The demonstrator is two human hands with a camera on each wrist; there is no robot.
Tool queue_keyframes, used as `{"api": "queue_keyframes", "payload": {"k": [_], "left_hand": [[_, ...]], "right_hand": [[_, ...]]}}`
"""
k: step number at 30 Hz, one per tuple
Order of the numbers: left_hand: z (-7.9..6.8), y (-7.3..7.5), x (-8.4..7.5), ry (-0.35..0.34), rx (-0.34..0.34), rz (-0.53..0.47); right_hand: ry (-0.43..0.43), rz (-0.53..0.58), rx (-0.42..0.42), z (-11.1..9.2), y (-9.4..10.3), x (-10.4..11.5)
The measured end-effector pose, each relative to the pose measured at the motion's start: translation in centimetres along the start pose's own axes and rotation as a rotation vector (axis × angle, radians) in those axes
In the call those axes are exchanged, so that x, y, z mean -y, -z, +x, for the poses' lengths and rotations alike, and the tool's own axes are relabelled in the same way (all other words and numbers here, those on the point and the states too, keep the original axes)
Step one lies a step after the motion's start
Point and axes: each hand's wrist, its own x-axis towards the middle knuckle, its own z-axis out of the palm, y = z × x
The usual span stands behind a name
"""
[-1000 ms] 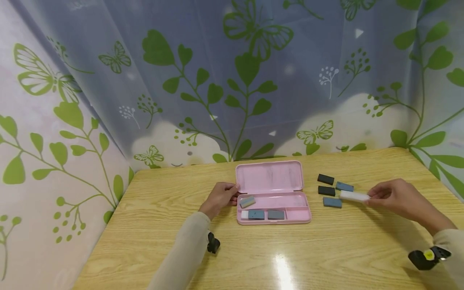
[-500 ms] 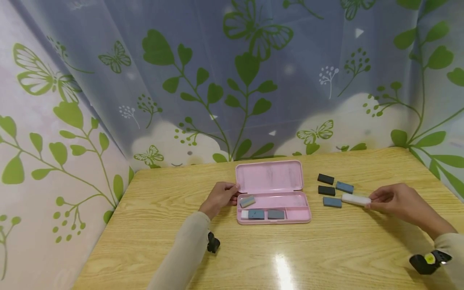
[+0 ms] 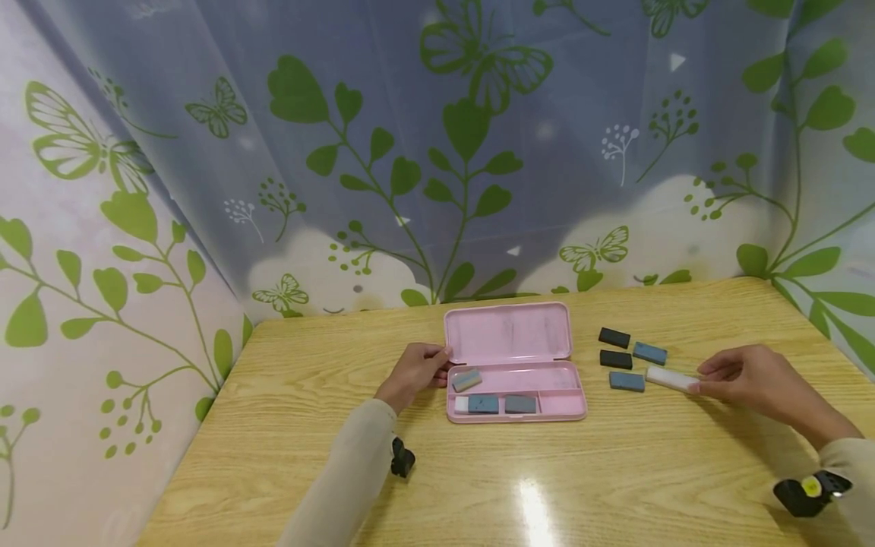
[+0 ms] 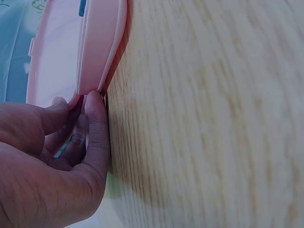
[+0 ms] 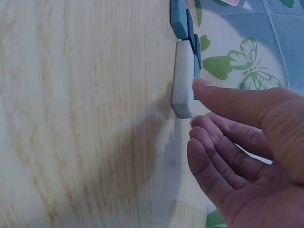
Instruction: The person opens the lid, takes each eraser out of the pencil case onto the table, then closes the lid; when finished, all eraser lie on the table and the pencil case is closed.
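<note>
A pink pencil case (image 3: 516,365) lies with its lid raised on the wooden table. At its left side, my left hand (image 3: 415,372) grips the edge near the hinge; the left wrist view shows thumb and index finger at the corner. Inside are a striped eraser (image 3: 467,380), a blue-and-white eraser (image 3: 482,404) and a grey-blue eraser (image 3: 520,404). To the right, a long white eraser (image 3: 668,378) rests on the table. My right hand (image 3: 748,376) is at its right end; in the right wrist view the thumb is by it and the fingers are spread apart from it.
Left of the white eraser lie two black erasers (image 3: 616,359) and two blue erasers (image 3: 627,381), close together. Behind the table (image 3: 519,471) hangs a patterned curtain (image 3: 383,152) with leaves and butterflies. A bright reflection falls on the tabletop near the front.
My right hand has lowered the white eraser onto the table, slightly to the right and nearer, and loosened its fingers from it. The left hand and the pencil case have stayed still.
</note>
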Motion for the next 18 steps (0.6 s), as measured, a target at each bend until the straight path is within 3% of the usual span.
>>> {"api": "queue_keyframes", "payload": {"k": [12,18], "left_hand": [[0.2,0.1,0.1,0.006,-0.006,0.008],[0.0,0.0,0.0,0.000,-0.004,0.006]], "right_hand": [[0.060,0.044,-0.023,0.4,-0.7,2.3],[0.106,0.051,0.006,0.8,-1.2,3.9]]}}
